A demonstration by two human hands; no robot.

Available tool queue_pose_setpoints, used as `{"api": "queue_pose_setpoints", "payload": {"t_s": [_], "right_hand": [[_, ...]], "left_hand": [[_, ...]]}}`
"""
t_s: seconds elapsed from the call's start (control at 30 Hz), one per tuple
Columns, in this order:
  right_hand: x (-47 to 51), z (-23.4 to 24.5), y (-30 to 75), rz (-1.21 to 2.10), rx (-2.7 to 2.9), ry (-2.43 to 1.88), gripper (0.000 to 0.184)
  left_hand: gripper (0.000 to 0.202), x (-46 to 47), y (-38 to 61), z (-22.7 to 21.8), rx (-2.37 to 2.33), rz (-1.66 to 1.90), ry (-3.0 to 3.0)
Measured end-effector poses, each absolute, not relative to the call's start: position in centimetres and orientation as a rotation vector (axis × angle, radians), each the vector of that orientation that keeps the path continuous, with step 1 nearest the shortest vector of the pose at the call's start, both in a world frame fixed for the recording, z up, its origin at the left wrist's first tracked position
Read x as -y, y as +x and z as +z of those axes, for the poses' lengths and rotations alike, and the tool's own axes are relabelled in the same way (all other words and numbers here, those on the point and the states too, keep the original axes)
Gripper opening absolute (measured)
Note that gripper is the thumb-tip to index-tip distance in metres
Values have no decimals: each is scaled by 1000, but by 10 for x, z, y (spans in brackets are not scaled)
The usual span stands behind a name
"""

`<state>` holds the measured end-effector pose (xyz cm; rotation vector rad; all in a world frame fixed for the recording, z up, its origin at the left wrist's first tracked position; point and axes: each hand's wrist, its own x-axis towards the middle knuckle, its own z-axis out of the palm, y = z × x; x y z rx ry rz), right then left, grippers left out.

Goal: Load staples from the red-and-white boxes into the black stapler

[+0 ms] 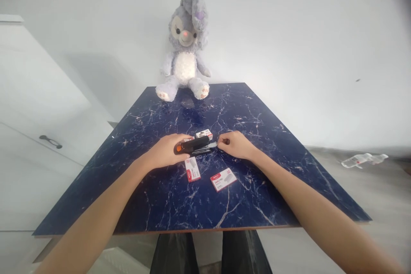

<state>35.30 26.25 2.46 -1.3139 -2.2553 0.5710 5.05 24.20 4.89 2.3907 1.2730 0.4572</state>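
A black stapler point(199, 143) with an orange patch at its rear lies sideways over the middle of the table. My left hand point(167, 150) is closed around its rear end. From its front a silver metal piece point(212, 145) sticks out to the right. My right hand point(236, 144) pinches at the tip of that piece, its fingers curled; the exact contact is too small to see. Just below the stapler lies a red and white staple box point(192, 169). A second staple box point(223, 179) rests nearer the front edge. Behind the stapler is another small box point(204, 134), partly covered.
The table point(167, 209) has a dark blue marbled top. At its far edge a grey plush rabbit point(185, 55) sits against the wall. A white cabinet point(35, 145) stands to the left. On the floor at right lies a clear plastic bottle point(362, 160).
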Motion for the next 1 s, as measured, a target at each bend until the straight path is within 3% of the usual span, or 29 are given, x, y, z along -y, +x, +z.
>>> {"api": "queue_pose_setpoints", "payload": {"t_s": [0.4,1.0], "right_hand": [[-257,8,329,473,2169,-1272,22],[-255,7,323,250,2213,-1398,41]], "left_hand": [[68,-239,54,54,-1321,434,2371],[61,-240,53,55,-1313,427,2411]]}}
